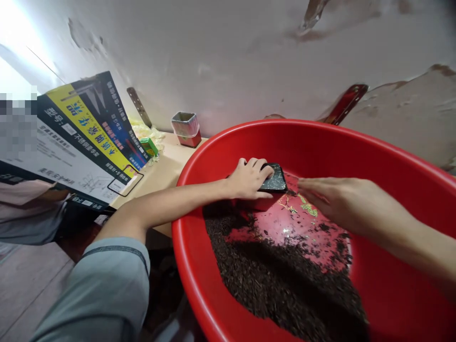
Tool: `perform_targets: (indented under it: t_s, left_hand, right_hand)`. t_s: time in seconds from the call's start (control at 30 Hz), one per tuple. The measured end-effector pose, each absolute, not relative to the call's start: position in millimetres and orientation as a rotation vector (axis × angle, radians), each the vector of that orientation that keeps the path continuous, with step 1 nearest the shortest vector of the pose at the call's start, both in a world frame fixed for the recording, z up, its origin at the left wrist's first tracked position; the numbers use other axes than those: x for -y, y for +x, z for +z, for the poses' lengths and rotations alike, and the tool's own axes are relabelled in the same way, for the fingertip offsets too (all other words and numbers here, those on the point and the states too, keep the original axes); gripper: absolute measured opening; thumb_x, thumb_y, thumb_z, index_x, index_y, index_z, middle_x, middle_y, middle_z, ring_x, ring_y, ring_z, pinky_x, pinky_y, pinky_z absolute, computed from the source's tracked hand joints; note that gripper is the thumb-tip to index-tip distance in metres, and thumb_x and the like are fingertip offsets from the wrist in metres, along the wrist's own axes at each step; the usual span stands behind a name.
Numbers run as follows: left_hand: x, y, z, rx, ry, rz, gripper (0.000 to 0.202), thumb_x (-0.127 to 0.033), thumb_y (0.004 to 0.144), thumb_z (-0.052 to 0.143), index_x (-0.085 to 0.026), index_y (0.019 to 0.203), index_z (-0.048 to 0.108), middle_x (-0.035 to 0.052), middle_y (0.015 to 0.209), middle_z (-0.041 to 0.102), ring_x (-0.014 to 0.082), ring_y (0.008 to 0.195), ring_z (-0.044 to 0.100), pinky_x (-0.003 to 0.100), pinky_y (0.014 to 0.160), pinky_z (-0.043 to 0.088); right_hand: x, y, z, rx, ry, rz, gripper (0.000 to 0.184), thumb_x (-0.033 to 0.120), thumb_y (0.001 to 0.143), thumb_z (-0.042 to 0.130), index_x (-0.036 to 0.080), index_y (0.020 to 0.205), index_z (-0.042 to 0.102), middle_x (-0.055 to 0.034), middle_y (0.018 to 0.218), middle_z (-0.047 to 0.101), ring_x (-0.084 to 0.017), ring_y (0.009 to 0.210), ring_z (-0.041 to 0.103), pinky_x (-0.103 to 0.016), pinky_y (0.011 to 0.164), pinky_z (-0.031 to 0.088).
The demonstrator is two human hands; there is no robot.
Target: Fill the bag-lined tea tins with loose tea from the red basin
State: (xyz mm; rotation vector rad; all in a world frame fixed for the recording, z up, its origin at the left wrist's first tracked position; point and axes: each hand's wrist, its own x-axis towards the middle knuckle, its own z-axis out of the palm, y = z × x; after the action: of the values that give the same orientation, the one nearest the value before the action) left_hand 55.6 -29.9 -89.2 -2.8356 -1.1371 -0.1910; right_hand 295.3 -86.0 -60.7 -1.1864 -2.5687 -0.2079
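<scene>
A large red plastic basin (392,156) fills the right of the view, tilted toward me. A mass of dark grains (281,280) lies in its lower part, with scattered grains and a few pale green bits (309,208) on the bare bottom. My left hand (249,178) reaches over the rim and grips a flat black scoop-like piece (275,179) speckled with grains, resting on the basin bottom. My right hand (338,202) hovers palm down just right of it, fingers together and pointing left over the green bits; what they pinch, if anything, is hidden.
A printed cardboard box (81,137) leans at the left on a pale wooden tabletop (167,164). A small pink-and-red container (185,128) and a green packet (149,146) stand by the stained wall. My grey-clad knee (103,289) is at bottom left.
</scene>
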Motion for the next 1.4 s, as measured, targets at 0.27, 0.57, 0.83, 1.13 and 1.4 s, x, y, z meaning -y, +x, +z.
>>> perform_targets:
  t_s: [0.27, 0.57, 0.83, 1.13, 1.4]
  left_hand:
    - [30.3, 72.6, -87.2, 1.149, -2.829, -0.090, 0.079, -0.054, 0.093, 0.050, -0.009, 0.156, 0.031, 0.0231, 0.153, 0.043, 0.0359, 0.133, 0.042, 0.049, 0.104, 0.035]
    - [26.0, 78.7, -89.7, 1.160, -2.926, -0.076, 0.087, -0.045, 0.083, 0.063, -0.009, 0.156, 0.033, 0.0232, 0.160, 0.038, 0.0385, 0.142, 0.038, 0.053, 0.115, 0.030]
    - [9.5, 61.1, -88.5, 1.557, -3.172, -1.016, 0.058, -0.025, 0.096, 0.030, -0.018, 0.153, 0.040, 0.0064, 0.161, 0.044, 0.0161, 0.149, 0.039, 0.035, 0.124, 0.028]
    - [12.7, 68.1, -90.1, 1.956, -2.811, -0.698, 0.056, -0.039, 0.104, 0.027, -0.013, 0.152, 0.041, 0.0137, 0.158, 0.047, 0.0251, 0.146, 0.042, 0.046, 0.123, 0.027]
    - [16.1, 69.3, -87.5, 1.759, -2.870, -0.268, 0.066, -0.055, 0.105, 0.018, -0.010, 0.135, 0.056, 0.0152, 0.142, 0.060, 0.0282, 0.131, 0.050, 0.043, 0.108, 0.043]
  right_hand:
    - [75.2, 278.2, -106.7, 2.473, -1.555, 0.246, 0.097, 0.046, 0.088, 0.062, 0.000, 0.162, 0.018, -0.0242, 0.110, 0.075, -0.037, 0.088, 0.076, -0.045, 0.071, 0.061]
    - [88.4, 266.1, -122.6, 2.496, -1.543, 0.168, 0.090, 0.041, 0.096, 0.046, -0.005, 0.162, 0.006, -0.0256, 0.098, 0.076, -0.034, 0.072, 0.074, -0.043, 0.064, 0.058]
    - [68.7, 271.5, -124.9, 2.388, -1.503, 0.176, 0.082, 0.061, 0.096, 0.047, 0.010, 0.159, 0.035, -0.0256, 0.135, 0.064, -0.039, 0.109, 0.071, -0.053, 0.089, 0.059]
    - [16.9, 233.7, -122.7, 2.495, -1.291, -0.030, 0.064, 0.049, 0.103, 0.023, 0.008, 0.143, 0.052, -0.0219, 0.139, 0.059, -0.035, 0.133, 0.052, -0.055, 0.114, 0.040]
    - [21.5, 236.1, -124.2, 2.548, -1.359, -0.067, 0.062, 0.032, 0.101, 0.025, -0.002, 0.151, 0.041, -0.0279, 0.139, 0.056, -0.039, 0.127, 0.051, -0.056, 0.104, 0.044]
